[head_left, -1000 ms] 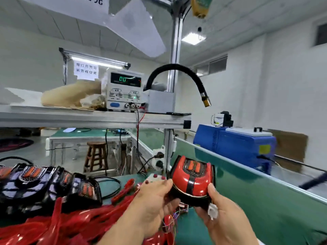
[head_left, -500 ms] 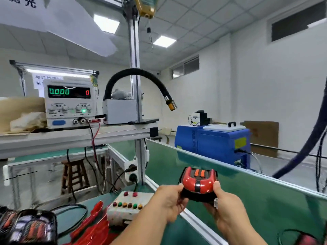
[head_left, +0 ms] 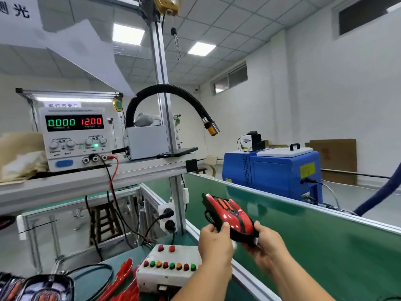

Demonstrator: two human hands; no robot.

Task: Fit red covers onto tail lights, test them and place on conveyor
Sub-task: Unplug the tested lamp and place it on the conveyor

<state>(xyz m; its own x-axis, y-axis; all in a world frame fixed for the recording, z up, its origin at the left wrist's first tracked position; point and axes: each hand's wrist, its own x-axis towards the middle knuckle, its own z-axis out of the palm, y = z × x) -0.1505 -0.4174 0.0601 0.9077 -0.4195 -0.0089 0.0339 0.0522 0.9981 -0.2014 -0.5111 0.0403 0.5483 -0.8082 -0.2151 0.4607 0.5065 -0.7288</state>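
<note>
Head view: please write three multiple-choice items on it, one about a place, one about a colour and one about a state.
1. Where is the tail light?
A. On the shelf
B. In both hands, over the conveyor
C. On the button box

2. What colour are the digits 12.00 on the power supply?
A. Red
B. Green
C. Blue

3. What is the left hand doing?
A. Lying flat on the bench
B. Pressing a button
C. Gripping the tail light

Answers:
1 B: the left hand and the right hand hold it up, with the green conveyor behind it.
2 A: 12.00 glows red beside a green 0.000.
3 C: its fingers curl round the near edge of the tail light.
</note>
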